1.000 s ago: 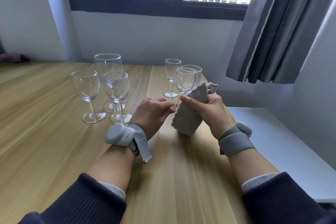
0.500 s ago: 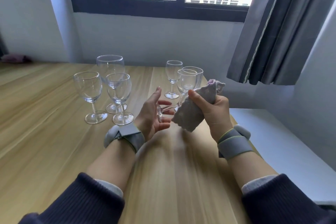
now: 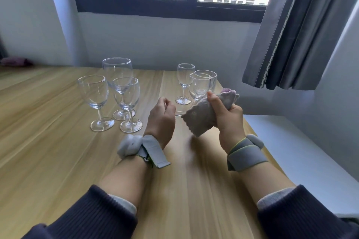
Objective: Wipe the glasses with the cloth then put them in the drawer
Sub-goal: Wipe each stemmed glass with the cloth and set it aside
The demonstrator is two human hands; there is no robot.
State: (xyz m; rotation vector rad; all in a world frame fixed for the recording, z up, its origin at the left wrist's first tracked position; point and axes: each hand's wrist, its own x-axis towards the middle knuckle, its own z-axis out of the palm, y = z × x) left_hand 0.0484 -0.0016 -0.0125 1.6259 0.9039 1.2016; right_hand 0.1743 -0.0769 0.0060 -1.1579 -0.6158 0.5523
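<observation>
Head view: we see both forearms in dark sleeves stretched over a wooden table [image 3: 58, 151], each wrist carrying a grey strap. The right hand [image 3: 227, 116] is wrapped round a bundled grey cloth [image 3: 202, 118], thumb laid along its top, fingers curled behind it; a purple-edged end of the cloth sticks out past the fist. A wine glass [image 3: 177, 113] lies sideways between the two hands: only a short run of its clear stem shows, passing from the cloth toward the left hand, and we take its bowl to be inside the cloth, though that part is hidden. The left hand [image 3: 161, 118] has its fingers curled in at the foot end of that stem; the foot itself is hidden behind the hand, so the exact hold is unclear to us. Both hands are raised off the table. To the left three stemmed glasses stand upright close together: one at front left [image 3: 95, 95], one at front right [image 3: 127, 99], a larger one [image 3: 117, 70] behind them. Behind the hands stand a small stemmed glass [image 3: 184, 81], another stemmed glass [image 3: 199, 86] and a ribbed tumbler [image 3: 208, 79], near the far right table edge. A grey curtain [image 3: 303, 29] hangs at upper right beside a dark-framed window [image 3: 171, 8]. No drawer can be made out.
</observation>
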